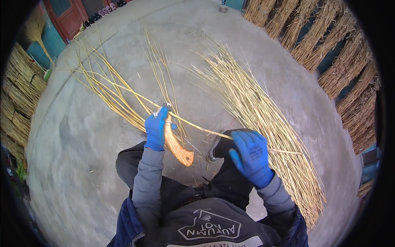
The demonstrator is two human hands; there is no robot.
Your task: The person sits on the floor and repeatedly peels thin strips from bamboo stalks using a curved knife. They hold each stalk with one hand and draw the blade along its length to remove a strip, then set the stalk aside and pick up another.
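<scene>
My left hand, in a blue work glove, is closed around a curved wooden handle with a hole near its lower end. A bit of dark metal shows at the top of the fist; the rest of that tool is hidden. One long thin yellow stalk runs past the left fist to my right hand, also gloved in blue. The right fingers are bent over the stalk, and its pale end sticks out to their right. Under and beyond the right hand lies a big spread of straw-coloured stalks.
Several loose stalks fan out left of my left hand, and a few thinner ones lie ahead. Bundled stalks lean along the right wall, more bundles at the left. A broom and shoes are farther back.
</scene>
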